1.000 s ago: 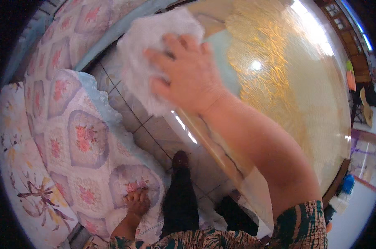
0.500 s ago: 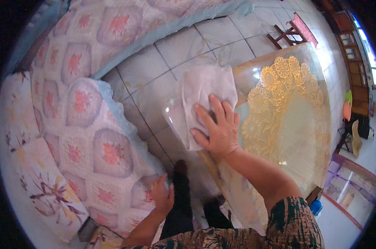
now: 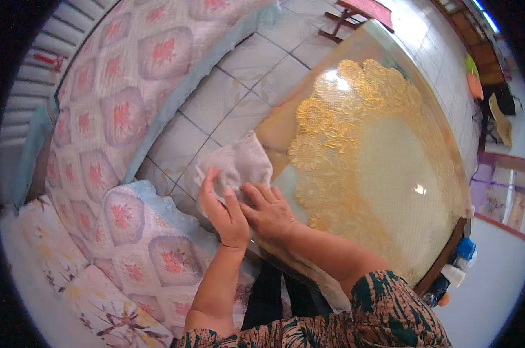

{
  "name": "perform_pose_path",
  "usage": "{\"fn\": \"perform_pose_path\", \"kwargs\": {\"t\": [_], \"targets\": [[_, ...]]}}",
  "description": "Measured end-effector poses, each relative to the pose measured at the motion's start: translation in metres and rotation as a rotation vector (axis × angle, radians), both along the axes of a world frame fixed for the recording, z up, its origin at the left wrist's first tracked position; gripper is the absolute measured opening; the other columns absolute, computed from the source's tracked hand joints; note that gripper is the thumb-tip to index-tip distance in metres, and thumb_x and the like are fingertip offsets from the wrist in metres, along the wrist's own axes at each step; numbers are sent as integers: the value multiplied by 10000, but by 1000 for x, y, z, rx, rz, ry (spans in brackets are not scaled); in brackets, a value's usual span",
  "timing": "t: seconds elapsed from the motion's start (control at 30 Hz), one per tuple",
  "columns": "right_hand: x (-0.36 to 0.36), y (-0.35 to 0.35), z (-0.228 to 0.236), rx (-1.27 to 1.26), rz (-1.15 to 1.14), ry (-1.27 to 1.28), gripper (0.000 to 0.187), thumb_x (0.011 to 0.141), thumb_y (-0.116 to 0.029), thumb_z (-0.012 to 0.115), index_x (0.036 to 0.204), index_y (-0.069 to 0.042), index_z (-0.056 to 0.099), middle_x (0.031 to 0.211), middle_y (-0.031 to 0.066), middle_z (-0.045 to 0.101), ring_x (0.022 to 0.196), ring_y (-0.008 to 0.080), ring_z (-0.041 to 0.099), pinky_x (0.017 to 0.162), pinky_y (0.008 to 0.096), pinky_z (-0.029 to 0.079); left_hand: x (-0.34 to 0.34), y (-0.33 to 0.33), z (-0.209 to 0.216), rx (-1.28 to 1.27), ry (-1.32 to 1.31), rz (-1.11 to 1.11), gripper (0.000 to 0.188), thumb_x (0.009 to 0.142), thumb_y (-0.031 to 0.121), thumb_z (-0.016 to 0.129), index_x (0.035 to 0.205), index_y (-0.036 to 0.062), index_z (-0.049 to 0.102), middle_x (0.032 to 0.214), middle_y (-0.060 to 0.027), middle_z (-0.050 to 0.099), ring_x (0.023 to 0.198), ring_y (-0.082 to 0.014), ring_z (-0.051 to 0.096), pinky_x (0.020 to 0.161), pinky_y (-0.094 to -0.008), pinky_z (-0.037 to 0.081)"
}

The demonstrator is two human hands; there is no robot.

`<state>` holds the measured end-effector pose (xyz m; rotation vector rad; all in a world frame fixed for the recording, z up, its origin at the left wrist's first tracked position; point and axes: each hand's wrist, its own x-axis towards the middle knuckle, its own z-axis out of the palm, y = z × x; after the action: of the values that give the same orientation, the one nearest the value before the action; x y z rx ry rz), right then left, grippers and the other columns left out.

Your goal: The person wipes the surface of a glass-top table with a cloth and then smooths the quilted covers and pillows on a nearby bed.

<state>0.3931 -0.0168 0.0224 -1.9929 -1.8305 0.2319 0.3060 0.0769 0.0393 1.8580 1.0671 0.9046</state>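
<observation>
Left hand point(image 3: 225, 223) and right hand point(image 3: 271, 214) seemingly fold white cloth point(image 3: 239, 159).
Right grip holds it; left grip can't be told. Next calls for aligning layers.

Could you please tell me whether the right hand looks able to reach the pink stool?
Probably not as things stand: the right hand is at the pale cloth, and the table lies between it and the distant pink stool.

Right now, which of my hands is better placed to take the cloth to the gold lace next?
Probably your right hand: it touches the white cloth, and it is nearer the gold lace. Your left hand also meets the cloth but sits farther left, nearer the floral bedspread.
</observation>
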Motion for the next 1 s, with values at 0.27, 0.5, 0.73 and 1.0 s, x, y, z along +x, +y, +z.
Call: {"fn": "perform_pose_path", "kwargs": {"t": [0.27, 0.5, 0.73, 1.0], "targets": [[72, -140, -6, -104, -624, 69, 244, 817, -95, 593, 1061, -96, 592, 1198, 184, 535, 1067, 378, 511, 897, 493, 425, 108, 31, -11, 164, 57, -119, 328, 954, 182, 486, 1215, -15, 511, 1186, -191, 573, 1100, -351, 539, 940, -435, 407], [168, -369, -14, -311, -1596, -465, 306, 913, -323, 517, 1071, -63, 554, 1137, 166, 556, 1118, 370, 482, 952, 494, 370, 150, 29, -42, 331, 582, -83, 284, 930, 314, 519, 1071, 71, 562, 995, -108, 645, 882, -310, 618, 736, -442, 468], [208, -123, -22, -26, -1258, -503, 468, 744, -409, 694, 1066, -91, 573, 1115, 95, 569, 1117, 312, 487, 996, 478, 333, 146, 35, -47, 324, 602, -92, 287, 940, 305, 492, 1066, 55, 557, 987, -142, 636, 900, -338, 602, 750, -455, 457], [147, 31, 2, 110, -563, -52, 447, 696, -226, 676, 1132, -214, 578, 1171, 114, 498, 1082, 301, 481, 801, 455, 398, 139, 41, -58, 152, 749, -216, 252, 961, 247, 457, 1041, 32, 561, 977, -156, 614, 924, -370, 565, 739, -467, 437]]}}
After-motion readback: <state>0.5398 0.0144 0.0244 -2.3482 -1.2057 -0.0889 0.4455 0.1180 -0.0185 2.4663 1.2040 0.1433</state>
